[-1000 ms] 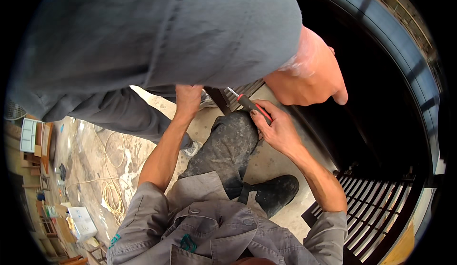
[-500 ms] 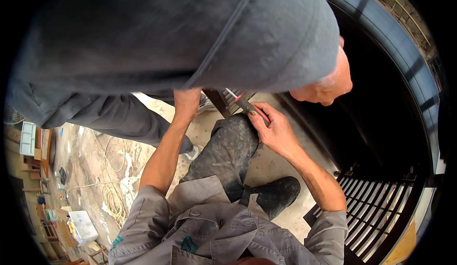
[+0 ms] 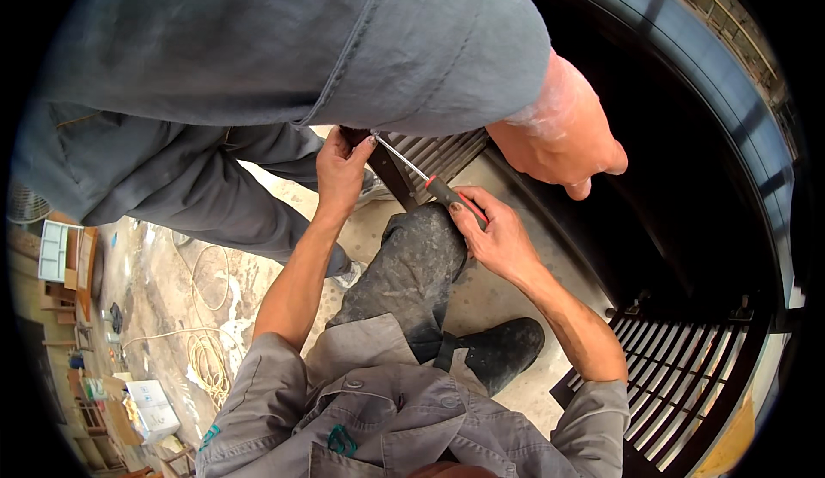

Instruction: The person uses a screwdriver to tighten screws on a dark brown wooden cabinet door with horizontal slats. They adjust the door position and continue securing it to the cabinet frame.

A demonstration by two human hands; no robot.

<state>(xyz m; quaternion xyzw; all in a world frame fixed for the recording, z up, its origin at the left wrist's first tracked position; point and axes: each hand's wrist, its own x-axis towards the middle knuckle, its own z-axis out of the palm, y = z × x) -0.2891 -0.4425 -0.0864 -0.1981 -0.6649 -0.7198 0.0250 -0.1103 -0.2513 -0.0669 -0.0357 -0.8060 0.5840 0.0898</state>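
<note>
My right hand (image 3: 501, 236) is closed around the black and red handle of a screwdriver (image 3: 445, 192), above my dark, dusty knee. Its metal shaft points up and left, with the tip beside my left thumb. My left hand (image 3: 341, 173) grips the end of a dark brown slatted frame (image 3: 394, 176) where the tip meets it. Whether a screw sits there is too small to tell. A co-worker's grey sleeve (image 3: 412, 48) reaches across above my hands and hides part of the frame. The co-worker's hand (image 3: 571, 139) hangs right of the frame, one finger extended.
A large dark panel structure with a blue-grey curved edge (image 3: 748, 117) stands at the right. Below it is a dark slatted grille (image 3: 679, 383). Coiled rope (image 3: 206, 362) lies on the stained floor at left, near a white box (image 3: 153, 409). My boot (image 3: 503, 353) rests on the floor.
The co-worker's arm has shifted up and left, uncovering my left fingers, the screwdriver's tip and more of the slatted frame. My own hands stay nearly in place.
</note>
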